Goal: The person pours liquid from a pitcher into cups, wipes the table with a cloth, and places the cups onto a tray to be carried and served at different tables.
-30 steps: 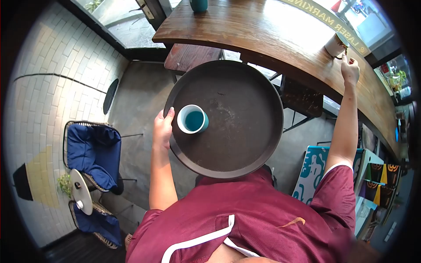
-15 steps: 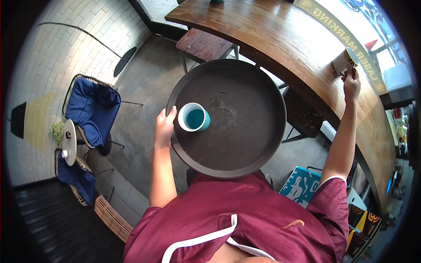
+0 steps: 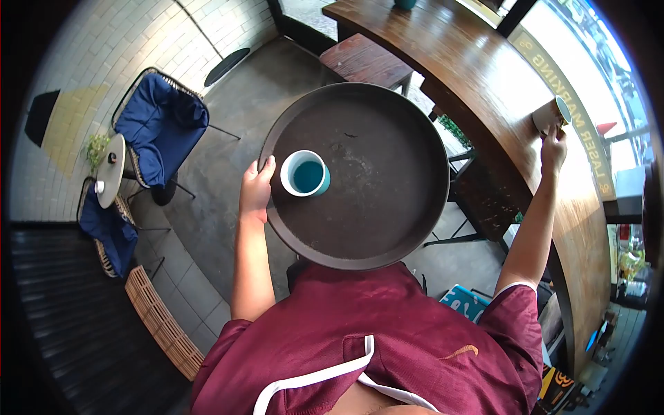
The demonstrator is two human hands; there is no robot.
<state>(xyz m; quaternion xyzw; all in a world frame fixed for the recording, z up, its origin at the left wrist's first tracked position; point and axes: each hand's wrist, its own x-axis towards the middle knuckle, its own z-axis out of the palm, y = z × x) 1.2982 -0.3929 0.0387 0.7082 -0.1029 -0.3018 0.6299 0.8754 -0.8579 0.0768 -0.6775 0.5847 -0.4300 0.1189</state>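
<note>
A round dark brown serving tray (image 3: pixel 373 200) is held out in front of my body. My left hand (image 3: pixel 256 185) grips its left rim, thumb over the edge and fingers hidden beneath. Just inside that rim a teal paper cup (image 3: pixel 322 178) with a white lip stands upright; its inside looks blue-green. Out to the right, my right hand (image 3: pixel 553 149) reaches over the wooden counter (image 3: pixel 484 76), its fingers closed at the near side of a light brown cup (image 3: pixel 546 117). That cup appears tilted toward the window.
A wooden stool (image 3: pixel 365 61) stands under the counter's far end, with another dark seat (image 3: pixel 487 197) below its near side. At left are blue-cushioned chairs (image 3: pixel 160 124) and a small round table (image 3: pixel 114 169). A teal container (image 3: pixel 404 3) sits on the counter's far end.
The whole view has shifted, so the counter and chairs sit differently in it. My left hand still holds the tray, and my right hand remains at the brown cup.
</note>
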